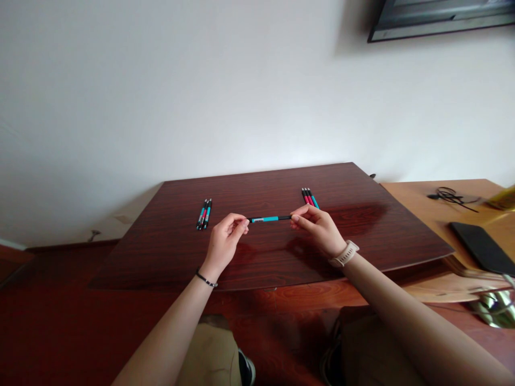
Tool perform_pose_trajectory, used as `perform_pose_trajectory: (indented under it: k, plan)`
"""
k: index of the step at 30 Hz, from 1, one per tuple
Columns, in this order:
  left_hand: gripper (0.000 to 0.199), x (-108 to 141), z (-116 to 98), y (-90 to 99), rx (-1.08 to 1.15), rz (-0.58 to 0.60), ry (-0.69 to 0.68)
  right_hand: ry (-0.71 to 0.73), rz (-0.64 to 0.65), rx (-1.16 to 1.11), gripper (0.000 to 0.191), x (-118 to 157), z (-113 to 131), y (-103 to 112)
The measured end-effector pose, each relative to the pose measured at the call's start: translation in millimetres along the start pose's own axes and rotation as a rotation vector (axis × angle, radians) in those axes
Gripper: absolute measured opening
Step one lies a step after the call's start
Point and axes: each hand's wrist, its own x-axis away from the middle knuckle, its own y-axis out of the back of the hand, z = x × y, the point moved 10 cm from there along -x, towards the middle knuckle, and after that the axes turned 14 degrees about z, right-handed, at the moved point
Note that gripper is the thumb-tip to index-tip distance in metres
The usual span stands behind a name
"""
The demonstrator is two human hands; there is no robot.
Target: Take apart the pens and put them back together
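Observation:
A black and light-blue pen (271, 219) is held level above the dark wooden table (257, 262). My left hand (228, 236) pinches its left end, and my right hand (317, 228) pinches its right end. To the left of my left hand lies a group of three pens (204, 214), light blue and pink with black ends, side by side. Beyond my right hand lies another group of pens (309, 197), pink and light blue with black ends; their near ends are partly hidden by that hand.
A lighter wooden table (426, 214) adjoins on the right, bearing a black cable (450, 197), a flat black device (483, 247) and something yellow (502, 199) at the edge of view. A white wall stands behind, with a screen (442, 24) at the upper right.

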Motion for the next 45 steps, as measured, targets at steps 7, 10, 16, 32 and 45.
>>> perform_pose_trajectory:
  k: [7, 10, 16, 32, 45]
  plan:
    - [0.024, 1.7, -0.8, 5.0, -0.053, -0.024, -0.028, 0.005, -0.017, -0.023, 0.040, 0.0, -0.5, 2.8]
    - [0.022, 2.2, -2.4, 5.9, -0.070, -0.031, -0.028, 0.001, -0.015, -0.024, 0.039, 0.5, -0.3, 2.2]
    - [0.025, 1.5, -4.7, 2.6, -0.027, -0.002, -0.002, 0.001, -0.002, -0.016, 0.038, 0.6, -0.5, -0.7]
    - [0.047, 1.9, 12.3, 15.6, 0.115, -0.079, 0.052, -0.001, -0.021, -0.034, 0.037, 0.9, -1.4, 2.2]
    - [0.018, 0.2, 11.8, -6.4, 0.480, 0.079, 0.032, -0.005, -0.047, -0.102, 0.037, 1.4, -6.7, 5.0]
